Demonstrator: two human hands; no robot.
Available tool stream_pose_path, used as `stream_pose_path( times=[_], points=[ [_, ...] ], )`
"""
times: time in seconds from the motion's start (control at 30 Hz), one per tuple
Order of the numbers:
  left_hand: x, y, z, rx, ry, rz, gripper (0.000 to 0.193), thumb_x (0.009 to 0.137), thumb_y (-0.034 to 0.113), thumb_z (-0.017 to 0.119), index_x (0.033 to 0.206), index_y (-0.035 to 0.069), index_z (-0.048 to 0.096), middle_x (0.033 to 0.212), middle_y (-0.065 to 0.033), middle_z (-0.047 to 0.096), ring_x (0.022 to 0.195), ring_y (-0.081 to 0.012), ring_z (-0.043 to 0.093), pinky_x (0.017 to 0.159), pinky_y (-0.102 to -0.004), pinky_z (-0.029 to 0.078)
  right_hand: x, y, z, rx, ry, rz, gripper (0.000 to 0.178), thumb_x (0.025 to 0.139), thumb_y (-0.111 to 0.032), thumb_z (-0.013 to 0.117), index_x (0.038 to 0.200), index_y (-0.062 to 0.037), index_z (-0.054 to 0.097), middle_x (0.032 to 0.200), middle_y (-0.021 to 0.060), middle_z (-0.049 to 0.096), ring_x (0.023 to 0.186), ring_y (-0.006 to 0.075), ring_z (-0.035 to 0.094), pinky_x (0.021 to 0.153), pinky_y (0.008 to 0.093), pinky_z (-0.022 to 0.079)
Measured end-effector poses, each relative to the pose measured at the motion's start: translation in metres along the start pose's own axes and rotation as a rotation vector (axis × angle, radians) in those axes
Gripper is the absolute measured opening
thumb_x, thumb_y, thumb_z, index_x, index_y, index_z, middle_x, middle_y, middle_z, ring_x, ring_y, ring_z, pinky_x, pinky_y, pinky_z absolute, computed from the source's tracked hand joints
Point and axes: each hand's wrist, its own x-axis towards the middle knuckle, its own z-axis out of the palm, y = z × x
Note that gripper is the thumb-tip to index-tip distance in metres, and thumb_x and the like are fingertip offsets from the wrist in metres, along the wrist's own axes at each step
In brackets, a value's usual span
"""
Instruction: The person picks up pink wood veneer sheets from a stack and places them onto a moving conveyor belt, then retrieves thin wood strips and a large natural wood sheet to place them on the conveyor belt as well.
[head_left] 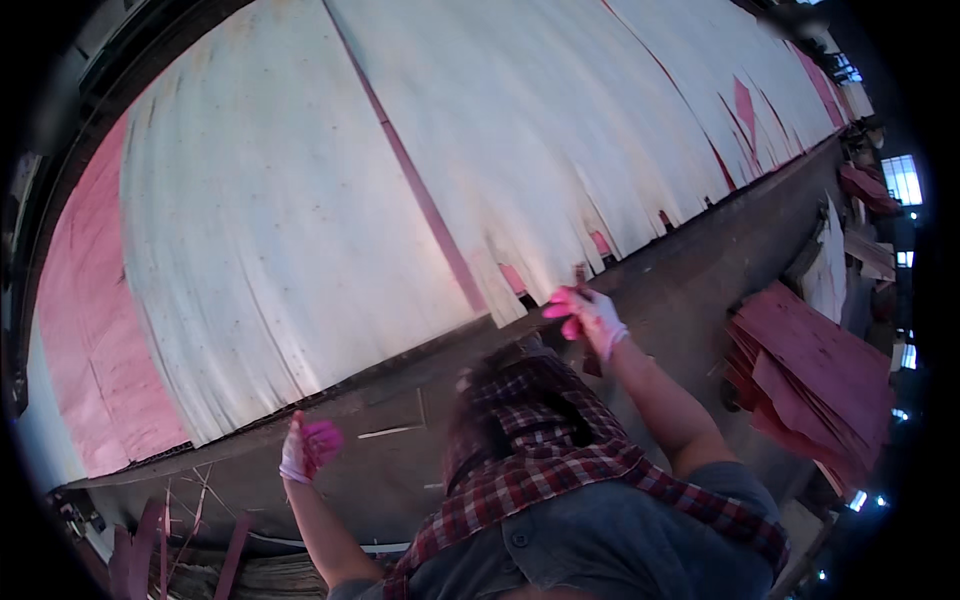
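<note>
Large pale wood veneer sheets lie side by side in front of me, with a pink sheet showing at the far left and pink in the gaps. My right hand, in a white glove stained pink, is closed around a narrow reddish-brown strip at the sheets' torn near edge. The strip's exact kind is unclear. My left hand, gloved and stained the same way, hangs just off the near edge of the pale sheets. Its fingers are stretched out and nothing shows in them.
A stack of reddish-pink sheets stands to the right, its edges uneven. Thin pink strips and splinters lie at the lower left. One pale splinter rests on the dark floor between me and the sheets.
</note>
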Motion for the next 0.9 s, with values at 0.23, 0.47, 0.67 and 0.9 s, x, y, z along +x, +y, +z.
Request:
stream_pose_path(
  times=[0.23, 0.47, 0.67, 0.9],
  points=[
    [0.044, -0.061, 0.220, -0.248, -0.641, -0.173, 0.078, 0.084, 0.059, 0.041, 0.129, -0.003, 0.033, 0.127, -0.0212, 0.044, 0.117, -0.0327, 0.043, 0.099, -0.0445, 0.034, 0.032, 0.056, -0.194, 0.505, 0.460, 0.132, 0.030, 0.089, -0.032, 0.047, 0.115, -0.0165, 0.050, 0.089, 0.0141, 0.065, 0.051, 0.0134, 0.053, 0.047, 0.0285, 0.045],
    [0.110, -0.061, 0.395, -0.551, -0.454, -0.222, 0.083, 0.081, 0.050, 0.055, 0.133, -0.004, 0.021, 0.133, -0.0220, 0.034, 0.121, -0.0344, 0.038, 0.100, -0.0446, 0.034, 0.087, 0.021, -0.314, 0.559, 0.472, 0.034, 0.026, 0.089, -0.031, 0.049, 0.112, -0.0209, 0.051, 0.090, 0.0116, 0.064, 0.052, 0.0152, 0.054, 0.051, 0.0298, 0.047],
    [0.130, -0.055, 0.458, -0.745, -0.175, -0.046, 0.049, 0.082, 0.038, 0.059, 0.114, 0.003, 0.047, 0.110, -0.0131, 0.054, 0.102, -0.0293, 0.052, 0.089, -0.0427, 0.044, 0.164, -0.020, -0.386, 0.570, 0.480, 0.128, 0.020, 0.084, -0.032, 0.057, 0.100, -0.0194, 0.059, 0.071, 0.0009, 0.056, 0.058, 0.0119, 0.053, 0.056, 0.0265, 0.046],
    [0.160, -0.071, 0.446, -0.696, 0.345, 0.392, 0.020, 0.085, 0.016, 0.057, 0.104, 0.010, 0.053, 0.097, -0.0090, 0.059, 0.084, -0.0253, 0.060, 0.075, -0.0397, 0.052, 0.181, -0.006, -0.417, 0.736, 0.040, 0.158, 0.009, 0.081, -0.017, 0.049, 0.086, -0.0141, 0.056, 0.058, -0.0032, 0.043, 0.049, 0.0100, 0.041, 0.046, 0.0252, 0.038]
  ],
)
